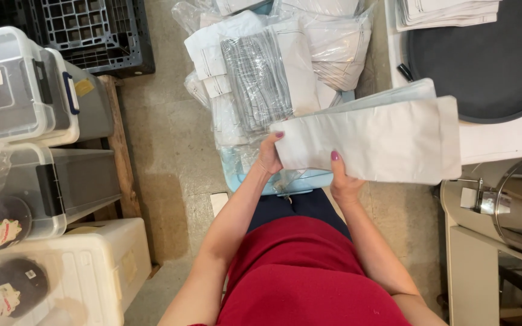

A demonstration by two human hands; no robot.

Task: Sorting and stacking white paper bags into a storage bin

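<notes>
Concrete floor (164,139) lies between clear storage bins (25,90) on one side and a white counter (502,142) carrying a round dark tray (484,60) on the other. Both hands hold a stack of flat white paper bags (382,142) at chest height, above a light-blue tub (300,180) heaped with wrapped bag bundles (255,72). Left hand (268,156) grips the stack's near end, thumb on top. Right hand (342,181) pinches the lower edge, thumb on top. The stack appears light, thin and flexible; support near its ends to limit sagging and slipping.
</notes>
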